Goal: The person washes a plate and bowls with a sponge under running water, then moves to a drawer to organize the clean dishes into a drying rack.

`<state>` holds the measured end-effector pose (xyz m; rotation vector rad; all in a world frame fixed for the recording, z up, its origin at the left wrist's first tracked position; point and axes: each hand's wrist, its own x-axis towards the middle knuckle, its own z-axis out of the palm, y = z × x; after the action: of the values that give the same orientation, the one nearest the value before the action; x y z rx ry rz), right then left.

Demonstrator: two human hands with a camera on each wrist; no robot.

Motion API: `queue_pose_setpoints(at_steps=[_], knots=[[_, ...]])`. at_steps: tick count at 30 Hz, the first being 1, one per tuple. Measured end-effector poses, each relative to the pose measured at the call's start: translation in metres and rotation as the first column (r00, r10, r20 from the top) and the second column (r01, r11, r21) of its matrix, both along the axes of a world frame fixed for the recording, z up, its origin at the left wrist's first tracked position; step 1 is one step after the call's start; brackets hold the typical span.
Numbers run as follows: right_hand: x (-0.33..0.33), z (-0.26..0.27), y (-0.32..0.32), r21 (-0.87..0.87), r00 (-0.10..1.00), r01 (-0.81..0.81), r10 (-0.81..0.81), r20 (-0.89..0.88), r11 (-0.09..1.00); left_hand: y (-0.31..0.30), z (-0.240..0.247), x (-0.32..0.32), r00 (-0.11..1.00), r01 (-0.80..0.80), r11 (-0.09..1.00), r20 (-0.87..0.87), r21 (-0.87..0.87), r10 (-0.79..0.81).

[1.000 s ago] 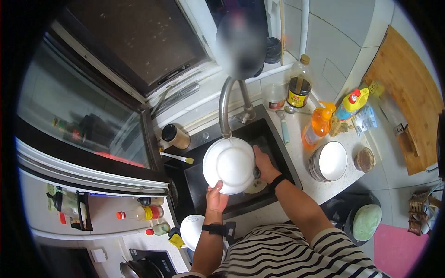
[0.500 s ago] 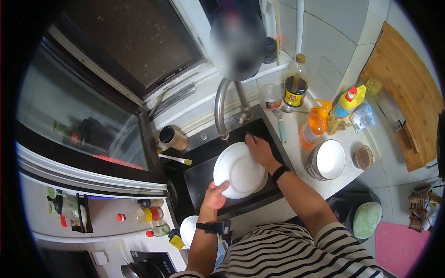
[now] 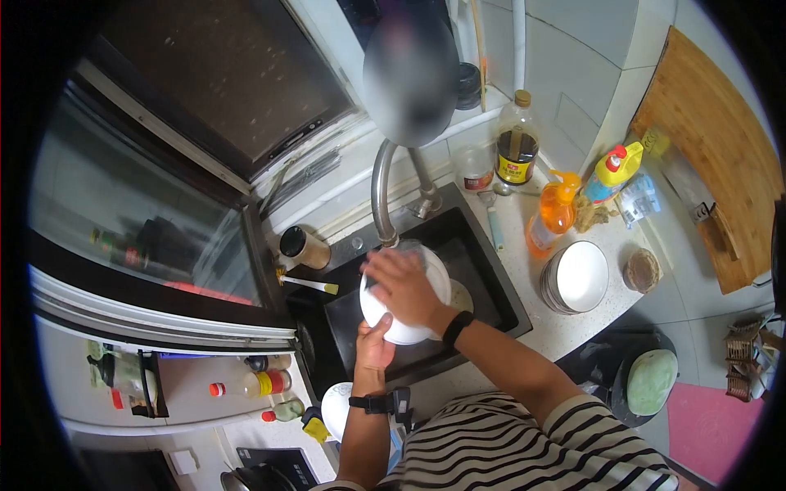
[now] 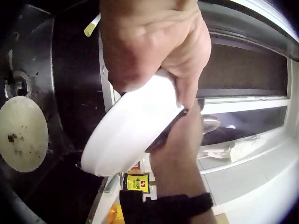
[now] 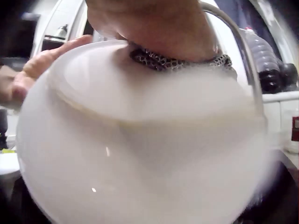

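A white plate (image 5: 140, 163) is tilted over the sink, its ringed underside turned up. My left hand (image 3: 375, 345) grips its near edge, thumb on the upper face. Across the underside lies my right hand (image 3: 407, 286), blurred in the head view, with a dark metal-mesh scrubber (image 5: 163, 61) held beneath it against the plate. Most of the scrubber is hidden by that hand. Lower in the black sink (image 3: 499, 286) rests another pale plate (image 4: 23, 133) with dark food bits on it. The faucet (image 3: 381, 192) arches just beyond the held plate.
Right of the sink stand stacked bowls (image 3: 581, 278), an orange soap bottle (image 3: 553, 214), a dark sauce bottle (image 3: 517, 151) and a peeler-like tool (image 3: 495, 227). A brush (image 3: 309, 284) and a lidded jar (image 3: 304, 245) sit at its left. Another white plate (image 3: 336, 409) lies near my left forearm.
My right hand has moved from the plate's right edge onto its underside, with the scrubber. The plate shifted right and toward me, then back left; my left hand kept hold of it.
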<state>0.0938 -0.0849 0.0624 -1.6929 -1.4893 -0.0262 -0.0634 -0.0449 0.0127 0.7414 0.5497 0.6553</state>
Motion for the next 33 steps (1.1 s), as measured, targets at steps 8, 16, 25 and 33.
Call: queue_pose_setpoints(at_steps=[8, 16, 25, 33], knots=[[-0.004, -0.049, -0.015, 0.0, 0.95, 0.186, -0.18, -0.254, 0.983, -0.001, 0.01, 0.007, 0.965, -0.204, 0.96, 0.124, -0.19, 0.23], [-0.056, -0.019, -0.032, -0.07, 0.987, -0.138, 0.143, 0.077, 0.988, 0.001, -0.012, -0.004, 0.866, 0.04, 0.868, 0.451, -0.496, 0.218], [0.015, -0.047, 0.018, -0.025, 0.96, -0.143, 0.145, 0.24, 0.989, -0.005, -0.006, 0.004, 0.972, -0.039, 0.916, 0.198, -0.399, 0.127], [0.073, -0.081, -0.009, -0.408, 0.358, -0.068, -0.359, -0.862, 0.91, 0.006, -0.005, 0.012, 0.97, -0.094, 0.936, 0.182, -0.338, 0.163]])
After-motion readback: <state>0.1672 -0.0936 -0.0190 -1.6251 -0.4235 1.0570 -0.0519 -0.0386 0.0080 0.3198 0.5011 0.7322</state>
